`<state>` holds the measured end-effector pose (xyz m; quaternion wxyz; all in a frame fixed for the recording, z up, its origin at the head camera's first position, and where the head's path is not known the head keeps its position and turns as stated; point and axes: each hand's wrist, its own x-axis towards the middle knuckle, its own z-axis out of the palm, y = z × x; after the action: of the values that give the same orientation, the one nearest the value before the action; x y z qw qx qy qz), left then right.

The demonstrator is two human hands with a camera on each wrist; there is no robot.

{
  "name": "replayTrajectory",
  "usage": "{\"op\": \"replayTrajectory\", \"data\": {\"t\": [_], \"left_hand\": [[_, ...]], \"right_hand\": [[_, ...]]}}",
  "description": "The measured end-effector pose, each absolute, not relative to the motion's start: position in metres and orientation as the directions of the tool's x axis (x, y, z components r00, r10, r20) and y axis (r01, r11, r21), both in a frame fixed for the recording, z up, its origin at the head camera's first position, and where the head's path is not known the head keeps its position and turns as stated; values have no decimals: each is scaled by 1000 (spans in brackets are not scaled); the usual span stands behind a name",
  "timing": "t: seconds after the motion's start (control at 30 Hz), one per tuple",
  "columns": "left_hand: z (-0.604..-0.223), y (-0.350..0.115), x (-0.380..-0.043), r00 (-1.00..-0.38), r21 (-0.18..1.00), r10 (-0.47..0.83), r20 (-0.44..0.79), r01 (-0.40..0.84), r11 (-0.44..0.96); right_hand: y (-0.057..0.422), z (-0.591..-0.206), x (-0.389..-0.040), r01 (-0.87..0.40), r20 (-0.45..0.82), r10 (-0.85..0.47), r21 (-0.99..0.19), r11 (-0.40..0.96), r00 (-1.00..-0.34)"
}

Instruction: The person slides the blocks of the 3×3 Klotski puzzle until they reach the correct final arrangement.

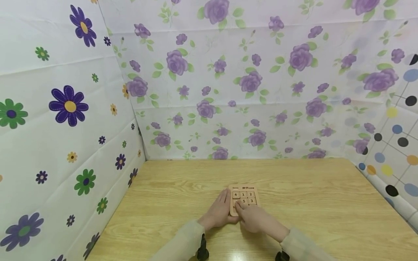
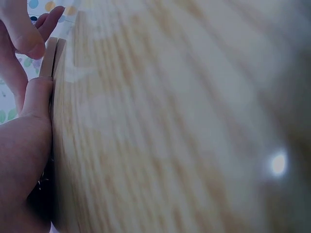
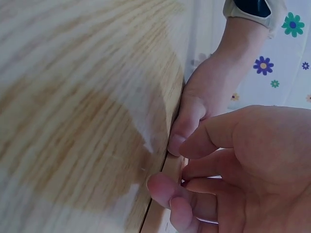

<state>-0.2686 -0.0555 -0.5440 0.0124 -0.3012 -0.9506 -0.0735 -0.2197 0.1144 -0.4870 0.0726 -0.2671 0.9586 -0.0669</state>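
A wooden number-slide puzzle (image 1: 257,197) lies flat on the table, its tiles 4, 1, 2, 5 and 3 readable; the lower ones are hidden under my right hand. Along its left edge lie the straight fingers of my left hand (image 1: 219,212), with the thumb by the near edge. My right hand (image 1: 253,217) reaches over the lower part of the puzzle, fingertips touching the tiles at the left of the second row. In the right wrist view, the fingers of my right hand (image 3: 262,170) are loosely bent. The left wrist view shows the puzzle's side edge (image 2: 48,58) beside my left thumb.
The wood-grain table (image 1: 169,181) extends around the puzzle on all sides. Flower-patterned cloth (image 1: 202,79) hangs behind it, with another flowered cloth (image 1: 49,145) on the left and a dotted cloth (image 1: 398,152) on the right. Black wrist devices (image 1: 203,248) sit at both sleeves.
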Motion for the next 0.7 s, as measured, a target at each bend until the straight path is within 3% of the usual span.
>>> {"op": "replayTrajectory", "data": {"t": [0.7], "left_hand": [[-544, -56, -268, -823, 155, 564, 66, 567, 809]], "right_hand": [[114, -487, -208, -488, -124, -513, -185, 853, -849]]}}
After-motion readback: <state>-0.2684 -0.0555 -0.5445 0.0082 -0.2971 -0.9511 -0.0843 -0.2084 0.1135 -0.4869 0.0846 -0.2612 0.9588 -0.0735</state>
